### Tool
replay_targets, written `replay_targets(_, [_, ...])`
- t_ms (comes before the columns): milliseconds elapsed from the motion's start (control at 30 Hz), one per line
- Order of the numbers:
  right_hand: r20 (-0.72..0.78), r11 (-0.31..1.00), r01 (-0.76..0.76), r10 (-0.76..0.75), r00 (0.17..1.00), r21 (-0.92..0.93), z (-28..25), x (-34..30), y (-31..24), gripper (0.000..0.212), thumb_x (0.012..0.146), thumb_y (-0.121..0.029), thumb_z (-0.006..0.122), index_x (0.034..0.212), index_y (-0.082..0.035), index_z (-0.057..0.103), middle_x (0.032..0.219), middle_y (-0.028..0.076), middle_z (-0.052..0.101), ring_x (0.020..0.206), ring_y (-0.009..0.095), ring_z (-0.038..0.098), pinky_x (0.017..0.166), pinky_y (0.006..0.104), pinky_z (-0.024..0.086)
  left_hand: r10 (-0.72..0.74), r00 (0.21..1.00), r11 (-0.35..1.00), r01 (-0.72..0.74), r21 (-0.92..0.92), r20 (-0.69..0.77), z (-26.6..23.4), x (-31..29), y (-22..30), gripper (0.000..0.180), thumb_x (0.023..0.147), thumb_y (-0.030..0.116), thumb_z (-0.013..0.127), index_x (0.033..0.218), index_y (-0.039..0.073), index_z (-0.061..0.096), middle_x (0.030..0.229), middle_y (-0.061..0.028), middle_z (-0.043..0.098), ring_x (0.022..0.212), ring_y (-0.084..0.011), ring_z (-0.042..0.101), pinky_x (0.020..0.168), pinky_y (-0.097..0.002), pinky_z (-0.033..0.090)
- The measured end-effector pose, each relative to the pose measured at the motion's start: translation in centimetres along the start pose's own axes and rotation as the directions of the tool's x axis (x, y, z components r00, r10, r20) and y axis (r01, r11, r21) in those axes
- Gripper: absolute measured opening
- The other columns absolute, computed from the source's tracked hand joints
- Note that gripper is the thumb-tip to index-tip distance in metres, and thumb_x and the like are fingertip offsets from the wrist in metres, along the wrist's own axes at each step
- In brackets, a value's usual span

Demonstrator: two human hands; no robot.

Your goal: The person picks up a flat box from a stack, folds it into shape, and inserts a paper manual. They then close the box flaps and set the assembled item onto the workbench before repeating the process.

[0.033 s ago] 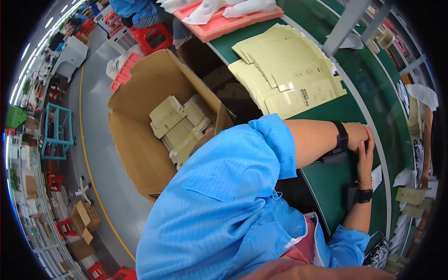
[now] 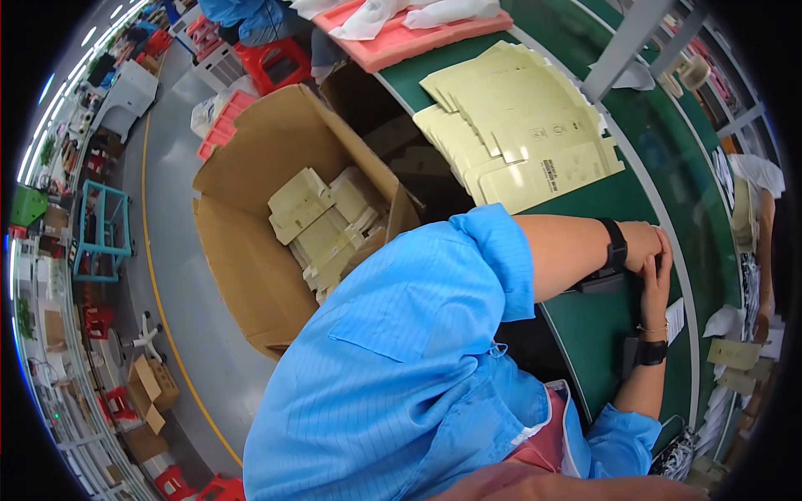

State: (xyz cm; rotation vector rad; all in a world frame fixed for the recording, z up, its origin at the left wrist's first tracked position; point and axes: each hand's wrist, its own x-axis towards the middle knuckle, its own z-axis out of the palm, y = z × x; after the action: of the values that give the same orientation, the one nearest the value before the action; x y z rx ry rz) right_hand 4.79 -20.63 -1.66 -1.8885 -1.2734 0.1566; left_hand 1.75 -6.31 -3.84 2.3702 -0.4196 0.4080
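Note:
My left hand [image 2: 640, 244] and my right hand [image 2: 655, 288] meet over the green work surface [image 2: 576, 334]. The right hand lies against the left, its fingers stretched along the left hand's far side and its thumb apart. The left hand's fingers are mostly hidden, so their pose cannot be told. No object shows in either hand. Each wrist wears a black band with a dark block on it. A white paper slip [image 2: 675, 321] lies beside the right wrist. Farther up the surface, flat pale-yellow cardboard blanks [image 2: 543, 125] are spread in an overlapping stack.
A big open carton [image 2: 242, 250] holding pale-yellow card pieces [image 2: 313, 230] stands left of the table. A pink foam tray [image 2: 401, 50] with white wrapped items sits at the far end. A grey metal post [image 2: 626, 50] rises beside the stack. A red stool [image 2: 271, 67] stands near another person.

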Motion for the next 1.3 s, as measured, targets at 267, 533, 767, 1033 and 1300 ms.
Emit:
replay_targets(267, [0.004,0.989,-0.118,0.118,0.993,0.090,-0.2,-0.3,-0.6,0.049,0.093,-0.029,0.045,0.135,-0.005,0.035,0.139,0.012,0.036,0.128,0.025,0.033,0.108,0.0351,0.021,-0.130,0.989,0.991,0.128,0.032,0.077,0.7,1.3,0.3,0.027,0.065,0.025,0.066,0.089,0.013,0.069,0.091,-0.0096,0.067,0.090,-0.0292,0.062,0.081,-0.0418,0.048])
replay_targets(533, [0.029,0.979,-0.152,0.150,0.988,0.133,-0.1,-0.2,-1.1,0.049,0.095,-0.030,0.044,0.136,-0.005,0.034,0.138,0.012,0.036,0.127,0.024,0.034,0.107,0.0347,0.022,-0.172,0.977,0.983,0.162,0.084,0.128,2.6,3.4,-0.5,0.032,0.068,0.028,0.064,0.098,0.017,0.069,0.107,-0.0059,0.064,0.106,-0.0254,0.057,0.091,-0.0433,0.042])
replay_targets(767, [0.008,0.978,-0.158,0.158,0.987,0.139,0.1,-0.1,-1.2,0.048,0.095,-0.029,0.042,0.136,-0.005,0.033,0.138,0.012,0.037,0.127,0.024,0.035,0.107,0.0346,0.023,-0.192,0.974,0.980,0.183,0.079,0.120,2.3,2.9,-0.3,0.034,0.068,0.027,0.064,0.101,0.017,0.069,0.108,-0.0059,0.064,0.106,-0.0261,0.057,0.092,-0.0427,0.041])
replay_targets(1033, [0.011,0.980,-0.139,0.139,0.990,0.146,-0.2,-0.4,-0.6,0.050,0.094,-0.030,0.045,0.136,-0.005,0.034,0.138,0.012,0.036,0.128,0.024,0.033,0.108,0.0347,0.022,-0.068,0.997,0.997,0.067,0.026,0.035,0.4,1.3,0.6,0.023,0.067,0.022,0.064,0.086,0.009,0.070,0.088,-0.0123,0.066,0.088,-0.0308,0.062,0.078,-0.0419,0.048])
replay_targets(1300, [-0.049,0.991,-0.089,0.094,0.994,0.100,0.1,-0.3,-0.5,0.050,0.093,-0.029,0.046,0.135,-0.004,0.035,0.139,0.013,0.035,0.129,0.024,0.032,0.108,0.0347,0.021,-0.015,1.000,0.999,0.015,-0.053,-0.007,-1.0,-0.4,0.8,0.020,0.065,0.021,0.065,0.078,0.006,0.067,0.083,-0.0162,0.065,0.084,-0.0341,0.062,0.075,-0.0413,0.049])
